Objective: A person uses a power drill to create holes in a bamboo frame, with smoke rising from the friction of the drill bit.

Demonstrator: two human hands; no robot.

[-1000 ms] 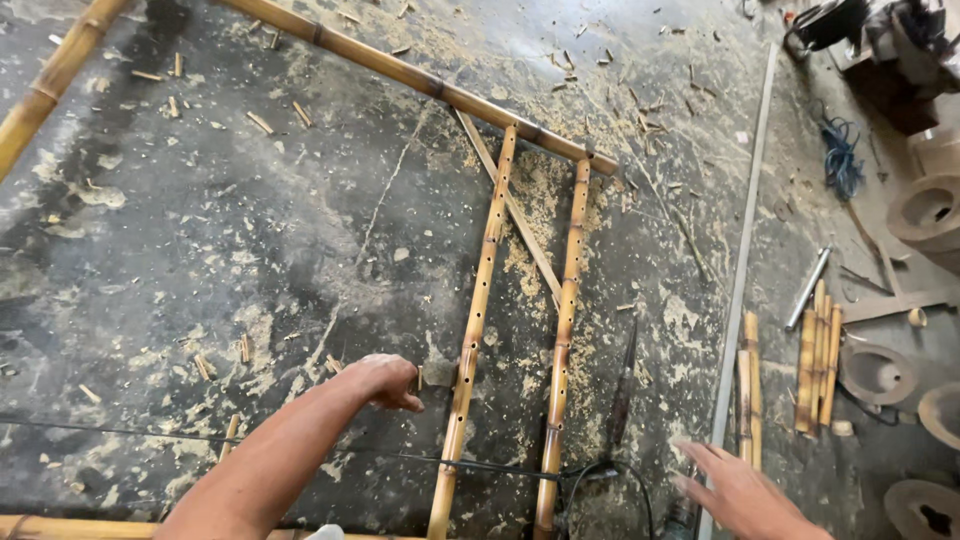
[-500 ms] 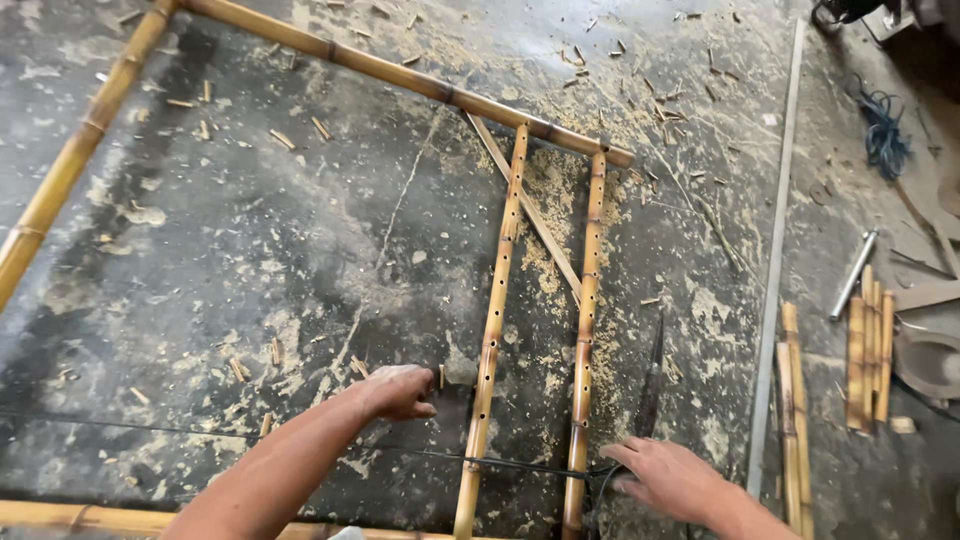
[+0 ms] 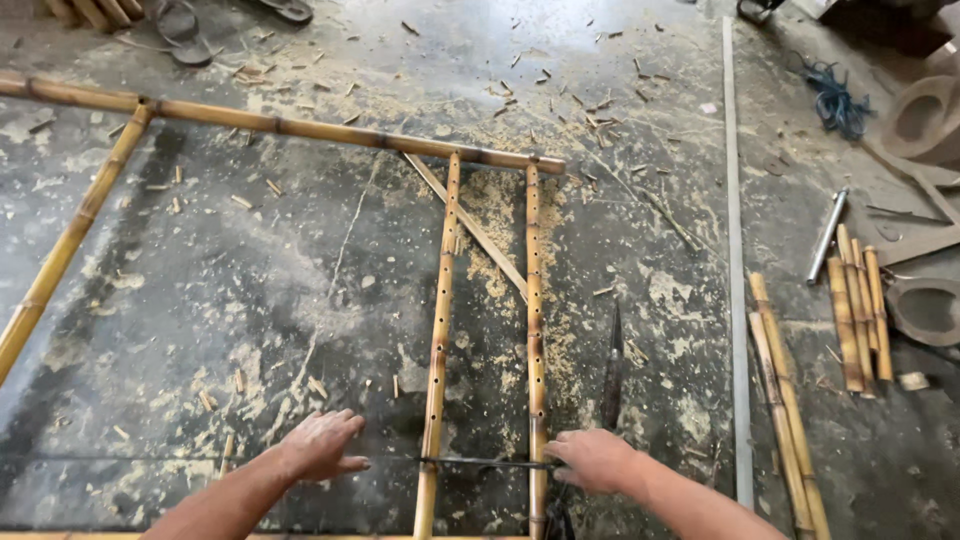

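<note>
Concrete floor [image 3: 250, 290] lay grey, scattered with sawdust and bamboo chips. Left hand [image 3: 322, 446] rested spread flat beside the drilled bamboo poles [image 3: 440, 330]. Right hand [image 3: 593, 458] gripped a thin dark rod [image 3: 485, 462] crossing both poles; short bamboo pieces [image 3: 860, 310] lay well right.

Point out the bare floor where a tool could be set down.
Widest free patch: floor between the slanted left pole and the drilled pole, ahead of the left hand. Narrow strip right of the second drilled pole. Crowded: bamboo offcuts far right.
</note>
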